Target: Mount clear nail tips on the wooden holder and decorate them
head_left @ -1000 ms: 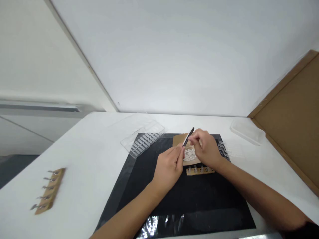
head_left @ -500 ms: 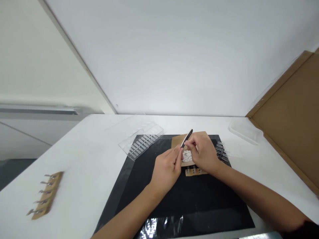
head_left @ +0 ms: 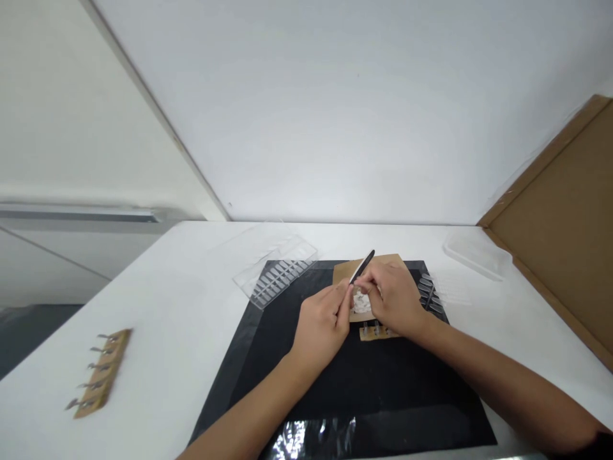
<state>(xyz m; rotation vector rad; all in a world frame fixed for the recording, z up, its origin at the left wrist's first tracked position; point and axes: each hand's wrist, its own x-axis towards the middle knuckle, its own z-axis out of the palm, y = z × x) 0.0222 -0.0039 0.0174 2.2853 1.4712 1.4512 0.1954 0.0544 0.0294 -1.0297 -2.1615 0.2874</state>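
Observation:
A slim tool with a black tip and a white side [head_left: 363, 266] sticks up at a slant from the fingertips of my left hand [head_left: 323, 319]. My right hand [head_left: 395, 294] pinches close to the tool's lower end; whatever lies in its fingertips is too small to make out. Under both hands, small white pieces [head_left: 363, 302] are heaped on a brown paper sheet [head_left: 342, 271]. Just below my right hand is a cardboard strip with clips [head_left: 368, 333], partly covered by that hand. Everything here rests on a black mat [head_left: 383, 390].
A clear sheet of nail tips [head_left: 278, 279] lies at the mat's back left, more nail tips [head_left: 430, 294] at its right. Another strip of clips [head_left: 103, 377] sits at the table's left. A clear plastic lid [head_left: 476, 255] and brown cardboard [head_left: 565, 223] are to the right.
The whole view has shifted slightly, so everything appears a little further right. Both hands keep nearly the same pose around the slim tool.

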